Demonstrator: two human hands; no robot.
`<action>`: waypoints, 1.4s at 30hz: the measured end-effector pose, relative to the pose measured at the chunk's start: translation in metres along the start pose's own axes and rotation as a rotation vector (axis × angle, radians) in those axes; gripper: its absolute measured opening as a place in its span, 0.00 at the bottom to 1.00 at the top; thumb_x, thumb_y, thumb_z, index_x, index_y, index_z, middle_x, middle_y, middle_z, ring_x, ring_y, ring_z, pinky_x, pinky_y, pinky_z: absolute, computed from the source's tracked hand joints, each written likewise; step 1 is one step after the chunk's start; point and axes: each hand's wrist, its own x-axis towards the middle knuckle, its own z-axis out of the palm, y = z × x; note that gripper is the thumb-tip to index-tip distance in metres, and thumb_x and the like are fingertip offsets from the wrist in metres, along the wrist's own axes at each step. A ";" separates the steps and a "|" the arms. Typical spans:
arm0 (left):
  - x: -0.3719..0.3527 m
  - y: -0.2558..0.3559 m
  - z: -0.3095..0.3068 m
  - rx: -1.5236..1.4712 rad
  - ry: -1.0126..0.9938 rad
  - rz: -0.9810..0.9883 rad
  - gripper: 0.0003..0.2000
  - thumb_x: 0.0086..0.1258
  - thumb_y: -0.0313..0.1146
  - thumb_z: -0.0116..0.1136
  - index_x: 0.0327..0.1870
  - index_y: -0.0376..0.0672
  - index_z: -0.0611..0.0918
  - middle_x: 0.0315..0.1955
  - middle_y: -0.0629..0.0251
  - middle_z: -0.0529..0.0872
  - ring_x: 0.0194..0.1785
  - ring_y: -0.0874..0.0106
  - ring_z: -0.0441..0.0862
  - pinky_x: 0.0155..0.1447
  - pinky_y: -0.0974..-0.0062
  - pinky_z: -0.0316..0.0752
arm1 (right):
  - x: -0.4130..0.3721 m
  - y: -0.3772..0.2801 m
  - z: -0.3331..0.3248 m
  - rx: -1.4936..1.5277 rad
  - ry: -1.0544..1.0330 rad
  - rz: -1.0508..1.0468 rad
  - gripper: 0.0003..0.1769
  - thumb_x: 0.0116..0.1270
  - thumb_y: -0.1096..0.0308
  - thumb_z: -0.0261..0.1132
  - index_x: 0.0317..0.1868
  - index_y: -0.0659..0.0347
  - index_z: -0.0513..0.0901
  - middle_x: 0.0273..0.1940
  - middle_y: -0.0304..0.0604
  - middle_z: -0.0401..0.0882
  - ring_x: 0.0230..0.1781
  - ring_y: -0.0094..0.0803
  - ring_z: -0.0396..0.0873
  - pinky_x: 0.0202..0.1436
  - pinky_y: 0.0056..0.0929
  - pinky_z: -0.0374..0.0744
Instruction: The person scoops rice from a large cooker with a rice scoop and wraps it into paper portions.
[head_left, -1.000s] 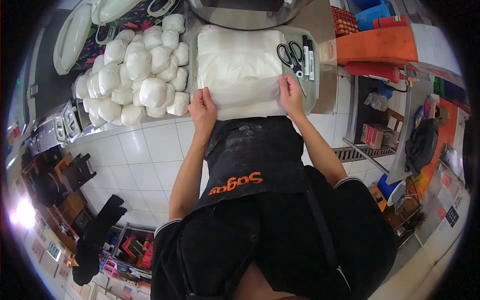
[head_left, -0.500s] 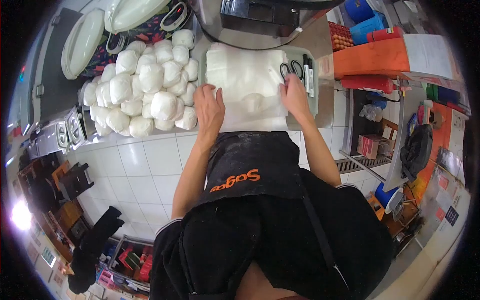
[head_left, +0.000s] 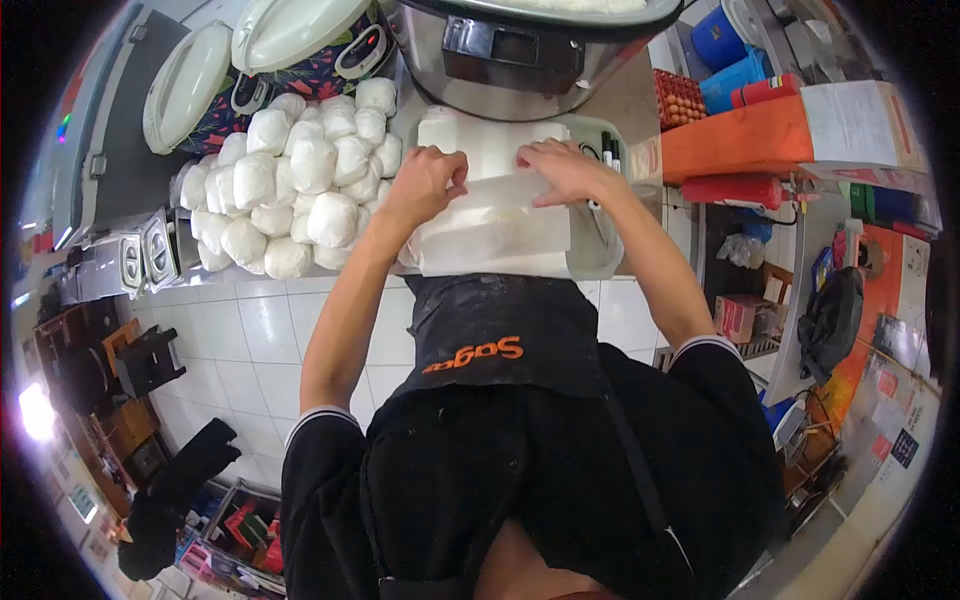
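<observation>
A translucent white wrapping sheet [head_left: 490,235] lies across a stack of white sheets [head_left: 480,135] on a pale green tray [head_left: 596,262]. A rounded pale lump is faintly visible beneath the folded sheet. My left hand [head_left: 428,187] is closed, its thumb and fingers pinching the sheet's far left edge. At the far right edge, my right hand [head_left: 570,172] rests with thumb and fingers apart. To its right on the tray are scissors [head_left: 590,150], partly covered by the hand, and two black-and-white markers [head_left: 611,150].
Many white wrapped balls [head_left: 312,165] are piled left of the tray. Behind it stands a large pot [head_left: 420,60] with white contents. Two pale lids [head_left: 187,88] lie at the back left. Egg trays [head_left: 683,98] and a red fire extinguisher [head_left: 732,191] are at right.
Both hands have moved forward and inward, and the sheet has been folded over the lump. My right hand has left the scissors' handle area. The view has shifted slightly.
</observation>
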 end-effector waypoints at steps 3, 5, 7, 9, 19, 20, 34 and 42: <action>-0.013 0.026 0.000 0.056 0.267 0.065 0.10 0.57 0.27 0.70 0.34 0.43 0.78 0.34 0.61 0.82 0.41 0.58 0.80 0.51 0.61 0.70 | 0.008 -0.025 -0.016 0.065 -0.138 0.074 0.32 0.55 0.62 0.74 0.60 0.55 0.74 0.55 0.49 0.80 0.61 0.48 0.74 0.62 0.46 0.72; -0.026 0.045 0.008 0.079 0.412 0.072 0.10 0.57 0.25 0.69 0.33 0.43 0.77 0.33 0.60 0.81 0.40 0.57 0.80 0.48 0.62 0.71 | 0.011 -0.019 -0.007 0.073 -0.174 0.076 0.35 0.56 0.60 0.74 0.63 0.59 0.72 0.58 0.49 0.79 0.60 0.50 0.75 0.63 0.47 0.74; -0.041 0.059 0.025 0.026 0.592 0.134 0.12 0.56 0.22 0.70 0.33 0.42 0.76 0.29 0.61 0.79 0.38 0.58 0.79 0.43 0.63 0.71 | 0.007 -0.016 -0.008 0.013 0.020 -0.044 0.31 0.55 0.59 0.75 0.59 0.58 0.76 0.56 0.48 0.80 0.57 0.49 0.77 0.59 0.46 0.76; -0.054 0.069 0.042 -0.022 0.616 0.105 0.12 0.56 0.21 0.70 0.32 0.41 0.76 0.29 0.61 0.79 0.37 0.58 0.79 0.42 0.64 0.72 | -0.013 -0.028 -0.022 0.082 0.220 -0.099 0.29 0.55 0.60 0.76 0.56 0.58 0.78 0.52 0.48 0.81 0.55 0.47 0.78 0.57 0.44 0.77; -0.071 0.082 0.085 -0.293 0.626 -0.028 0.11 0.57 0.19 0.68 0.31 0.41 0.75 0.28 0.61 0.79 0.33 0.63 0.78 0.37 0.67 0.73 | -0.131 -0.185 -0.108 0.311 1.581 -0.545 0.46 0.23 0.51 0.90 0.40 0.53 0.68 0.34 0.32 0.73 0.29 0.32 0.73 0.32 0.31 0.74; -0.063 0.076 0.080 -0.259 0.628 -0.074 0.11 0.57 0.18 0.68 0.32 0.40 0.76 0.29 0.59 0.79 0.34 0.61 0.78 0.38 0.67 0.74 | -0.147 -0.198 -0.114 0.313 1.563 -0.537 0.49 0.23 0.46 0.89 0.44 0.50 0.68 0.38 0.31 0.69 0.35 0.31 0.71 0.33 0.30 0.70; 0.035 -0.020 0.039 0.166 0.018 -0.285 0.24 0.49 0.38 0.77 0.46 0.41 0.82 0.51 0.55 0.82 0.56 0.54 0.77 0.58 0.57 0.71 | -0.193 -0.205 -0.146 0.006 1.761 -0.631 0.54 0.29 0.27 0.81 0.50 0.44 0.62 0.47 0.29 0.61 0.50 0.35 0.65 0.48 0.48 0.66; 0.006 0.034 -0.009 -0.096 0.204 0.037 0.06 0.60 0.25 0.65 0.38 0.43 0.86 0.34 0.61 0.88 0.43 0.61 0.83 0.52 0.65 0.73 | -0.104 -0.138 -0.099 -0.066 1.098 -0.190 0.22 0.52 0.64 0.79 0.41 0.61 0.77 0.36 0.42 0.79 0.40 0.40 0.79 0.40 0.36 0.76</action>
